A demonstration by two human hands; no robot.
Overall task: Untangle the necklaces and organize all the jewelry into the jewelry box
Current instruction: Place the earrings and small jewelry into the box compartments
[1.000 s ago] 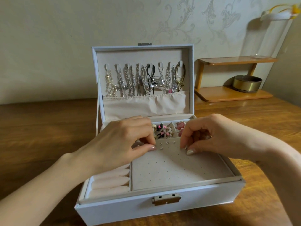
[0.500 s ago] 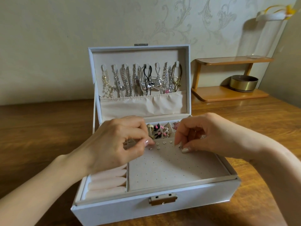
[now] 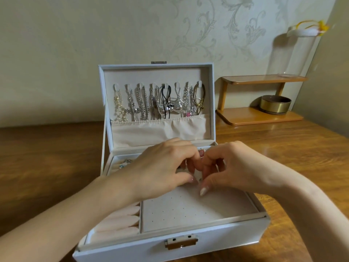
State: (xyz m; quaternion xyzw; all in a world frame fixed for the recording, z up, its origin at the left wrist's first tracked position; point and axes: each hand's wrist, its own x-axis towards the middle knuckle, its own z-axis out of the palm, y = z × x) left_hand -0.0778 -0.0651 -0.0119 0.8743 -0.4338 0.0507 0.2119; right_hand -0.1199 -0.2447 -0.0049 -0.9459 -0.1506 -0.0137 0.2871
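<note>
The white jewelry box [image 3: 226, 241] stands open on the wooden table [image 3: 47, 157]. Several necklaces [image 3: 158, 103] hang from hooks inside the upright lid, above a cream pocket [image 3: 160, 129]. My left hand [image 3: 156, 171] and my right hand [image 3: 236, 167] meet fingertip to fingertip over the back of the perforated earring panel [image 3: 188, 212]. Both have their fingers curled and pinched. Anything between the fingertips is too small or hidden to make out. My left hand hides the small back compartments. A few rings [image 3: 125, 162] show at the back of the ring rolls [image 3: 117, 224].
A two-tier wooden shelf [image 3: 260, 116] stands at the back right against the wall, with a gold-rimmed bowl [image 3: 275, 104] on its lower board. A white and yellow object [image 3: 307, 29] sits high at the right. A metal latch [image 3: 181, 242] is on the box front.
My hands have closed in on each other, so the fingertips now touch. My left hand has moved right and covers the small compartments and studs that showed before.
</note>
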